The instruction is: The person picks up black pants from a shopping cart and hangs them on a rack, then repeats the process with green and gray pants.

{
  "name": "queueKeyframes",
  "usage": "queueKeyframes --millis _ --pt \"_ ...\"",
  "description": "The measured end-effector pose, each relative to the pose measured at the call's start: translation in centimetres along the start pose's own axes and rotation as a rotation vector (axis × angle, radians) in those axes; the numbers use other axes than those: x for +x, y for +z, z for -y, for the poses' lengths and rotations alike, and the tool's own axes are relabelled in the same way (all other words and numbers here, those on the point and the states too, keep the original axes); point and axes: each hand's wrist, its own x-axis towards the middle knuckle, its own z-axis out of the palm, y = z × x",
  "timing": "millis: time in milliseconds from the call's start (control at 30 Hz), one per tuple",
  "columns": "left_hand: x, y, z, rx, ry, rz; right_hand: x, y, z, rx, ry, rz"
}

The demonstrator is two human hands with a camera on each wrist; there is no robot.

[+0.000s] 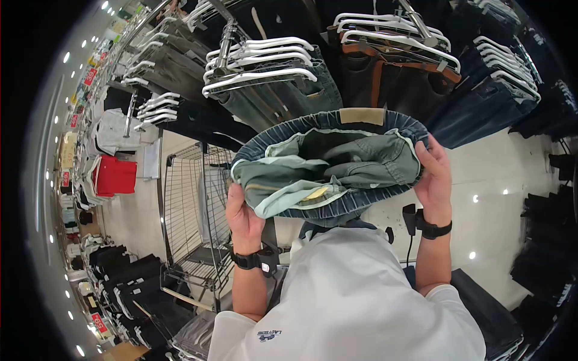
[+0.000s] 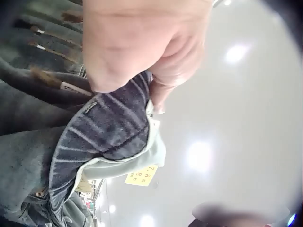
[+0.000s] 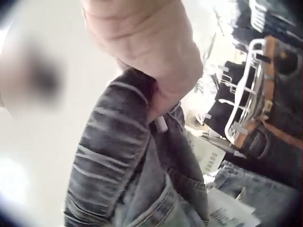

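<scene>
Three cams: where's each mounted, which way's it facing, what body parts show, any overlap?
Head: on the head, facing forward and down at the denim garment; left hand, right hand, both forearms and white shirt show.
Left wrist: on that wrist, facing the waistband and yellow tag; left hand shows large.
Right wrist: on that wrist, facing the waistband, white hangers beyond; right hand shows large.
Shared: both wrist views show the gathered waistband.

Well apart, the left hand (image 1: 245, 216) and the right hand (image 1: 435, 180) are gripping, their forearms (image 1: 250, 292) extending behind them.
</scene>
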Motion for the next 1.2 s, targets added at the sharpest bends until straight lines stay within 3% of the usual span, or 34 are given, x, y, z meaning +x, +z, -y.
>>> queueKeyframes --millis 133,200,333,467,567,633,700,767,800,867,900,1133,1200 --pt "1.0 1.5 -1.2 0.341 0.033 -0.161 0.2 1.6 0.3 -0.446 -0.198 -0.042" --pt "1.6 1.4 -1.4 0.46 0.086 -0.243 0.2 3.3 0.1 -0.372 -0.193 -0.064" --pt "2.5 0.5 -1.4 0.192 0.03 -0.392 0.1 5.5 -0.8 -0.289 -0.124 -0.099" --pt "4.2 0.3 -2.8 -0.105 -0.015 -0.188 -0.4 8.0 -2.4 -0.327 -0.09 -0.086" --pt "6.0 0.3 -4.5 -0.152 -0.098 -0.224 -0.7 10.3 -3.5 -0.404 -0.1 -0.094" --pt "7.0 1.6 -5.2 -0.23 -0.236 -0.225 -1.0 12.5 -4.8 -0.704 -0.15 -0.083" --pt "7.7 1.9 -5.4 -0.321 -0.395 -0.133 -0.9 16.1 -6.7 -0.764 -0.188 -0.028" --pt "8.4 2.1 -5.8 -0.296 -0.462 -0.093 -0.1 17.1 -7.6 -0.898 -0.197 0.151" --pt "8.9 2.3 -6.2 -0.287 -0.508 -0.092 0.1 17.8 -7.9 -0.825 -0.141 0.219" --pt "10.7 1.0 -6.4 -0.312 -0.612 -0.047 1.4 17.9 -8.3 -1.031 -0.26 0.413" --pt "11.4 1.0 -6.9 -0.343 -0.64 -0.032 1.5 17.9 -8.7 -1.016 -0.198 0.463" --pt "16.4 -2.5 -8.9 -0.455 -0.866 0.116 1.5 21.2 -12.6 -0.715 0.101 0.271" --pt "16.9 -2.7 -8.9 -0.409 -0.87 0.043 1.1 21.3 -13.6 -0.683 0.171 0.177"
